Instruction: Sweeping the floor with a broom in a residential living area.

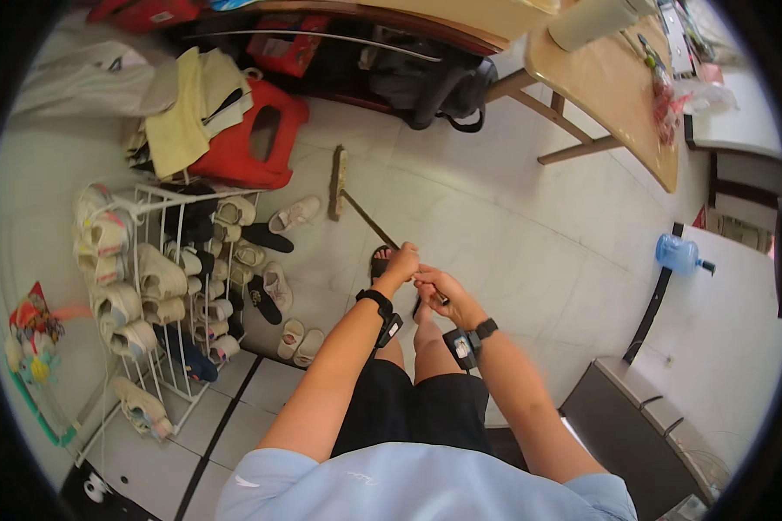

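A long-handled broom slants up and left from my hands. Its dark handle (pixel 369 220) runs to a narrow, pale head (pixel 338 183) resting on the tiled floor. My left hand (pixel 400 263) is closed around the handle. Lower and to the right, my right hand (pixel 443 293) grips the handle near its upper end, its fingers curled. Both wrists carry dark straps with small devices. Left of the broom head lies a white shoe (pixel 294 214), and a red plastic stool (pixel 265 139) draped with cloths stands beyond it.
A white shoe rack (pixel 182 198) full of shoes stands at left, with slippers (pixel 293 339) and more shoes on the floor beside it. Far right is a wooden table (pixel 599 91); a dark bag (pixel 434 91) sits under the far furniture. A blue water bottle (pixel 678 253) is at right.
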`<state>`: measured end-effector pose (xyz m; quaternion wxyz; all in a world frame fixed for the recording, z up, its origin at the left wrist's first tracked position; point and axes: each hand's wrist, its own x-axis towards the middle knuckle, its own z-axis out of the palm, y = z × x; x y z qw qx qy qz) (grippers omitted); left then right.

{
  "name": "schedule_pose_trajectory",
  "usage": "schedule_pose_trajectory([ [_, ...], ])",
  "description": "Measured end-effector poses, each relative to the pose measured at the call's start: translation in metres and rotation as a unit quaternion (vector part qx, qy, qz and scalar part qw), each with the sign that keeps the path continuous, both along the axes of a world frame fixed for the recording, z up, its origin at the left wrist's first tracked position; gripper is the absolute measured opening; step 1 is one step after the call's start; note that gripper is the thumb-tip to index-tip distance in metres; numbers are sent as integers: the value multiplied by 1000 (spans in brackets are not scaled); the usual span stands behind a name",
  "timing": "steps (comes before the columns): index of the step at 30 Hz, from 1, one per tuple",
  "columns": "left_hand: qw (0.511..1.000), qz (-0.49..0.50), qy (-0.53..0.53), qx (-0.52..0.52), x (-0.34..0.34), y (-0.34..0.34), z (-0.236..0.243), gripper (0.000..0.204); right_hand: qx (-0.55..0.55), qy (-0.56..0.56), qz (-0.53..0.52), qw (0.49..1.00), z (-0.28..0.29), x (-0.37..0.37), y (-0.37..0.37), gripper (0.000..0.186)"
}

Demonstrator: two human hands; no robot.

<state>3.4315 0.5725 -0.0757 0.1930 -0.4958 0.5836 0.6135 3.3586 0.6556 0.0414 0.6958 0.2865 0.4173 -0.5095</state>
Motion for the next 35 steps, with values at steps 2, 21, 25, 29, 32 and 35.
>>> schedule_pose_trajectory([
  [2, 994, -103, -13, -23, -20, 18, 3, 33, -18, -66, -105, 992, -2, -6, 29, 15],
  [21, 996, 13, 85, -30, -71, 22, 42, 26, -59, -114, -309, 942, 4, -45, 48, 38],
  [25, 993, -1, -8, 115, -86, -16, 33, 30, -47, -85, -249, 964, -13, -48, 18, 39],
  [29, 988, -21, -1, 152, -135, 19, 35, 32, -29, -69, -295, 952, -10, -85, 55, 35],
  [32, 979, -47, 22, 196, -188, 83, 28, 30, -18, -35, -346, 938, -17, -128, 117, 28],
  [35, 980, -150, -29, 125, -229, 166, 23, 25, -52, -124, -413, 901, -20, -164, 187, 25],
])
